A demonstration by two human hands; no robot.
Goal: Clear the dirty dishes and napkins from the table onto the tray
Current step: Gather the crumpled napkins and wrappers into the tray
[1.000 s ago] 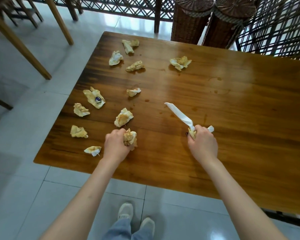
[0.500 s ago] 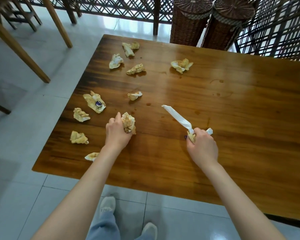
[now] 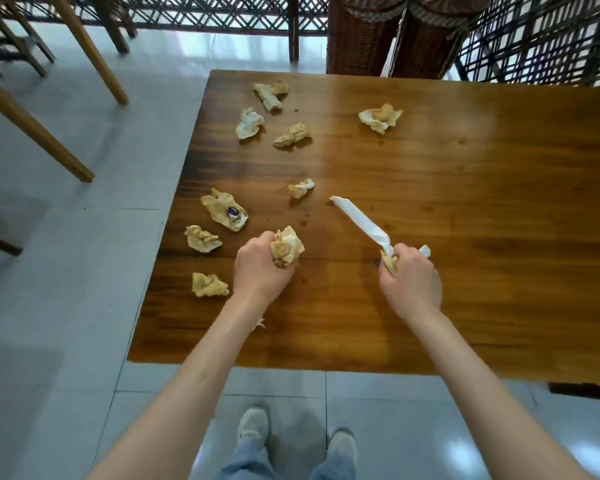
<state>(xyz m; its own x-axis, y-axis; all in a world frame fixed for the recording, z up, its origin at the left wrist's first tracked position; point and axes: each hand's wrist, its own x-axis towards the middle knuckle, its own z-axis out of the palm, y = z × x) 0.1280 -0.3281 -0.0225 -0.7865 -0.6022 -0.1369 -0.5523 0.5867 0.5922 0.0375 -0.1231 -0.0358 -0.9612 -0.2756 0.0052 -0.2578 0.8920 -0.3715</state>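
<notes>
A glossy wooden table [image 3: 430, 188] fills the centre and right, seen from above by a person standing at its near edge. Two wicker baskets [image 3: 388, 39] stand beyond its far edge at twelve o'clock. The left hand [image 3: 262, 268] is curled round a wad of stained napkins [image 3: 286, 251] at the table's nine o'clock side. The right hand [image 3: 411, 277], near the middle, grips another soiled napkin with a long white twisted strip [image 3: 361, 221] pointing to eleven o'clock. Crumpled napkins lie scattered from nine to twelve o'clock; one flattened napkin [image 3: 224, 213] holds a small purple wrapper [image 3: 232, 212]
</notes>
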